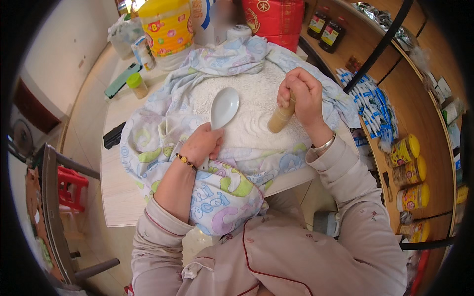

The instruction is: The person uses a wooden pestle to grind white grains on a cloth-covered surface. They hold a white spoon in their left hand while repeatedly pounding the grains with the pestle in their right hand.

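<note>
My left hand [204,143] grips the handle of a large pale spoon [225,105]. The spoon's bowl lies over a wide layer of white powder [244,125], which looks like flour. On the right, my right hand [301,97] is closed around the upper part of a tan cylinder [280,119]. This cylinder leans over the powder with its lower end at or just above it; contact is unclear. Beneath the powder spreads a patterned cloth [148,135], bunched at its far side and draped over the near table edge towards my lap.
A light table [118,199] carries a lime-lidded jar [137,85], a teal phone [123,80] and a black object [114,135] at left. A yellow package [166,29] and a red bag [276,22] stand behind. Shelves [374,155] with jars and sachets border the right.
</note>
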Tool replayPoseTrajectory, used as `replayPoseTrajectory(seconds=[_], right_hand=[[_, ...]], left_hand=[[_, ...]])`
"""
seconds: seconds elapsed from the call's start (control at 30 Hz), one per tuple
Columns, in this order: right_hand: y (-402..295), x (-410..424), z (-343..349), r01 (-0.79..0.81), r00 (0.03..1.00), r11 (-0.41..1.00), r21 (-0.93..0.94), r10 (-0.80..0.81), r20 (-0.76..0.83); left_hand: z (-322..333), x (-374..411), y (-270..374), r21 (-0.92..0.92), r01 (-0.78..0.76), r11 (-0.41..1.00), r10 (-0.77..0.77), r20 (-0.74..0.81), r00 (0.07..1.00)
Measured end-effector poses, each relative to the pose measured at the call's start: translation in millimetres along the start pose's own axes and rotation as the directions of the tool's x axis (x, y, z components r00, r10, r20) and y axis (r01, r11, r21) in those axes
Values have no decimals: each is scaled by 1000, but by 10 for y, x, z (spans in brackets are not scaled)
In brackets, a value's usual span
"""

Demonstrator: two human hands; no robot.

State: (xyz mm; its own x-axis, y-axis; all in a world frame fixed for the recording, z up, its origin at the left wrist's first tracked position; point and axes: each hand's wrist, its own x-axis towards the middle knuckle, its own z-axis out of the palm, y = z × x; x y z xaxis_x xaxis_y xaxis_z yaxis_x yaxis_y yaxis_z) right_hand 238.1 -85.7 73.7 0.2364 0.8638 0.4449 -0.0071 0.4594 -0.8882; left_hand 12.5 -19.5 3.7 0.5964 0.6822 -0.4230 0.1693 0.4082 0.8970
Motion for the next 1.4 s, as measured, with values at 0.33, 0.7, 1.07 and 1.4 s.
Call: replayPoseTrajectory(seconds=[0.33,0.7,1.07,1.4], right_hand=[[205,379,-27,-140,970,982,129,162,-183],[-6,-15,266,138,983,983,-123,-121,136],[211,312,468,-5,959,999,-50,19,282],[141,51,427,335,872,909,-248,-200,447]], left_hand=[[7,-32,-14,-45,9,999,-9,12,1000],[3,-8,17,-10,12,1000,-12,-4,1000],[3,-20,-10,-18,14,1000,-14,1,1000],[12,-40,11,-12,32,999,-32,-18,999]])
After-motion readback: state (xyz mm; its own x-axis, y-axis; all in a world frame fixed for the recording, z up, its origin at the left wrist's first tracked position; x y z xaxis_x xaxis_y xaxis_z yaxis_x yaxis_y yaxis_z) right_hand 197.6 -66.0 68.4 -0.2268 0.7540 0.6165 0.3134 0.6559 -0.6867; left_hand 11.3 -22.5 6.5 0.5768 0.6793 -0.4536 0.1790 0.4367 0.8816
